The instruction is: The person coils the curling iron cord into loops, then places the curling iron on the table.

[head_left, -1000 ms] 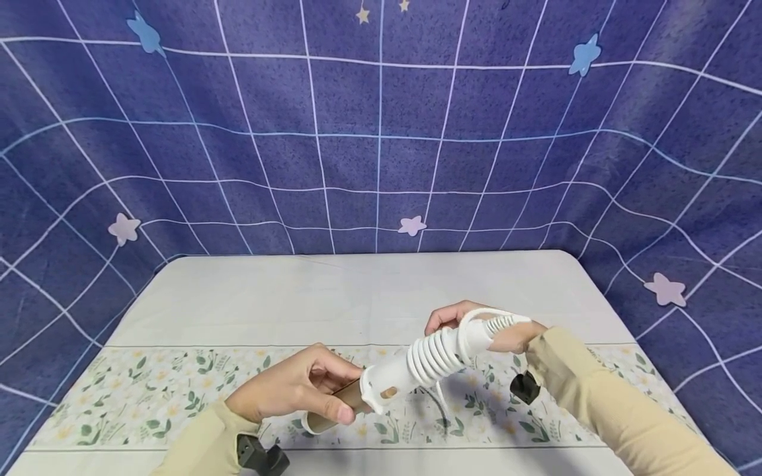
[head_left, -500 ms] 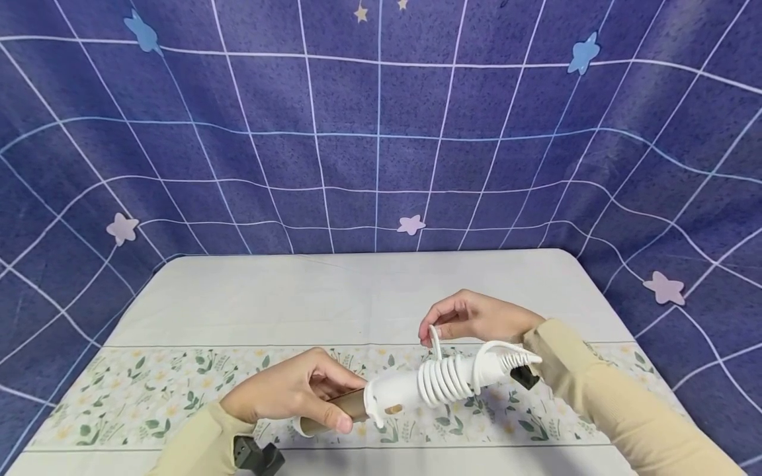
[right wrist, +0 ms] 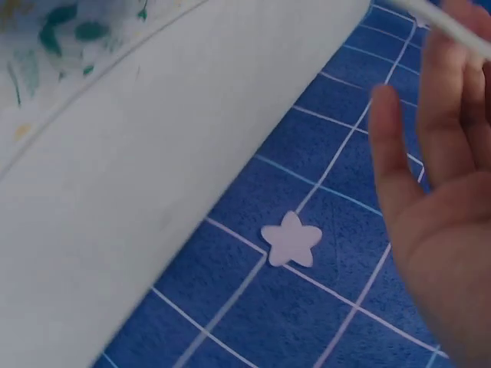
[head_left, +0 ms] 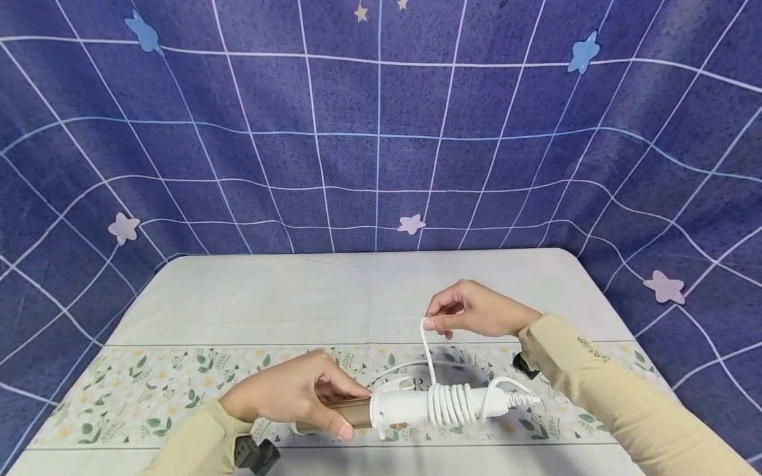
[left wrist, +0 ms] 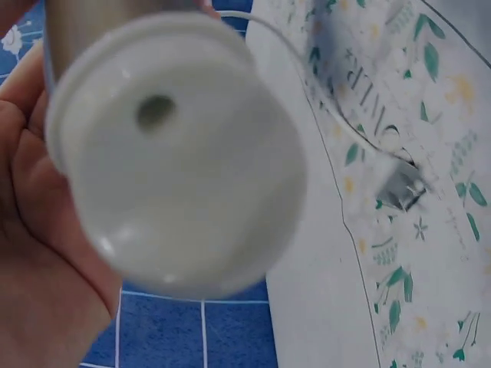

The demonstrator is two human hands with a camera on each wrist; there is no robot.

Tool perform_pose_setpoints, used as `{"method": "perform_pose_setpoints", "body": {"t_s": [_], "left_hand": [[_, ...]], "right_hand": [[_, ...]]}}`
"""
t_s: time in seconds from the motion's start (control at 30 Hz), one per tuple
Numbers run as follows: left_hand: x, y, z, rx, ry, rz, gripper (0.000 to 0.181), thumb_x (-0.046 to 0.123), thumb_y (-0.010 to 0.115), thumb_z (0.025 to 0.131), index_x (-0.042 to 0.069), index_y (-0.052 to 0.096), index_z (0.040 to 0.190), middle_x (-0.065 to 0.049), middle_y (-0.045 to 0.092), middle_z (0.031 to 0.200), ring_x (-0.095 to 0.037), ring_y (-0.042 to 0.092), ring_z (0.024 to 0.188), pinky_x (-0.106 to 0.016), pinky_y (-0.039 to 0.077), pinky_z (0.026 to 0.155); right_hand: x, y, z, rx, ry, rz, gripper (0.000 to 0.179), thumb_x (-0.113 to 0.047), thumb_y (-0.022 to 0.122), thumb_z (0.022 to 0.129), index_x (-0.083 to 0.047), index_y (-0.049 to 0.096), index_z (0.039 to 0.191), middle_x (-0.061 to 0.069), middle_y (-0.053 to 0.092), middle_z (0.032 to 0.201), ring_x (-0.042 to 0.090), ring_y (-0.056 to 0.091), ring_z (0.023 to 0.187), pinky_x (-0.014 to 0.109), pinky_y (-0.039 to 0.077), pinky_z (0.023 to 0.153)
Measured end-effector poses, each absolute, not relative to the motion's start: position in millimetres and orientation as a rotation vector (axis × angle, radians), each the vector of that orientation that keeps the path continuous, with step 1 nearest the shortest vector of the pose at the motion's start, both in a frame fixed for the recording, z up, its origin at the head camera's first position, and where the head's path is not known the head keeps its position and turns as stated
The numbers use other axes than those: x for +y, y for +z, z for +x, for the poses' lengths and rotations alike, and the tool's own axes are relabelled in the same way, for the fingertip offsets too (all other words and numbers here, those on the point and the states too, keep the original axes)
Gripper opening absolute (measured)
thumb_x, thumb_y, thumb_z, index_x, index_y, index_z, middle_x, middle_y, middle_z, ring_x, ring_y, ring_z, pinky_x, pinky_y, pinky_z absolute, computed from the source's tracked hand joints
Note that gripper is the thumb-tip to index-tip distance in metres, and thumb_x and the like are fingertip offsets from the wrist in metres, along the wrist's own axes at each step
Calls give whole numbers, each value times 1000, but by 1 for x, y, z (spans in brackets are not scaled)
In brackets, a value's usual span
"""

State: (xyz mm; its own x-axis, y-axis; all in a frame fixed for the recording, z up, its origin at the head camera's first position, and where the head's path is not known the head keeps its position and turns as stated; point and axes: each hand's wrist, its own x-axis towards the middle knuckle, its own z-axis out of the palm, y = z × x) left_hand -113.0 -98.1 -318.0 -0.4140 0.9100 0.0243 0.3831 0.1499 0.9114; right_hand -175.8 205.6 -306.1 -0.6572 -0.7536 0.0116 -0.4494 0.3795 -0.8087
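Note:
My left hand (head_left: 303, 390) grips the brown barrel of a curling iron (head_left: 405, 410) just above the table. The iron lies nearly level, its white handle pointing right. A white cord (head_left: 449, 404) is wound around that handle in several turns. Above it, my right hand (head_left: 476, 311) pinches a raised stretch of the cord between thumb and fingertips. Close up in the left wrist view is the iron's round white end cap (left wrist: 192, 169), with the left palm beside it. A loose length of cord trails there to a blurred grey block (left wrist: 403, 184). The right wrist view shows cord (right wrist: 453, 31) crossing the fingers.
The table has a white cover (head_left: 268, 291) with a flowered band (head_left: 178, 396) across it. A blue grid-patterned curtain (head_left: 333, 158) with stars hangs behind and at both sides. Dark wrist devices (head_left: 256, 456) sit at the cuffs.
My right hand has come out from behind the handle, taken the cord and drawn it upward. The iron's handle end has swung down to nearly level. The left hand's grip stays.

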Motion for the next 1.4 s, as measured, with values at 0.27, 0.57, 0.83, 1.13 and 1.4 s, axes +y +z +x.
{"method": "perform_pose_setpoints", "body": {"t_s": [0.27,0.57,0.83,1.13,1.4], "left_hand": [[-99,-327,-115,2157,1077,1071,36,32,76,71,19,70,105,12,67,88,-4,62,68,-23,50,62],[-99,-332,-117,2324,1007,955,36,30,79,67,19,71,101,10,68,85,-3,61,69,-23,48,61],[-100,-337,-120,2458,959,911,39,37,77,67,17,71,101,9,69,85,-2,59,67,-23,46,59],[-102,-342,-125,2571,974,816,45,41,75,69,13,70,103,6,69,91,-2,60,71,-25,47,62],[-102,-344,-128,2562,1084,746,40,34,74,73,12,68,107,9,69,85,-3,62,72,-27,48,64]], "right_hand": [[199,-303,-173,2679,-979,-1007,16,-40,63,83,-29,65,71,-11,51,53,3,39,46,22,37,45],[188,-295,-159,3030,-786,-985,16,-47,62,81,-36,66,72,-19,46,49,3,39,42,24,32,43],[180,-289,-146,3146,-763,-964,16,-44,65,81,-29,69,76,-23,49,54,0,42,44,23,36,46],[175,-281,-137,3175,-867,-1018,15,-40,67,80,-26,70,75,-22,53,58,-5,46,48,19,40,49],[174,-281,-129,3184,-936,-1122,11,-34,69,80,-25,69,74,-23,51,56,-5,45,48,18,39,48]]}}
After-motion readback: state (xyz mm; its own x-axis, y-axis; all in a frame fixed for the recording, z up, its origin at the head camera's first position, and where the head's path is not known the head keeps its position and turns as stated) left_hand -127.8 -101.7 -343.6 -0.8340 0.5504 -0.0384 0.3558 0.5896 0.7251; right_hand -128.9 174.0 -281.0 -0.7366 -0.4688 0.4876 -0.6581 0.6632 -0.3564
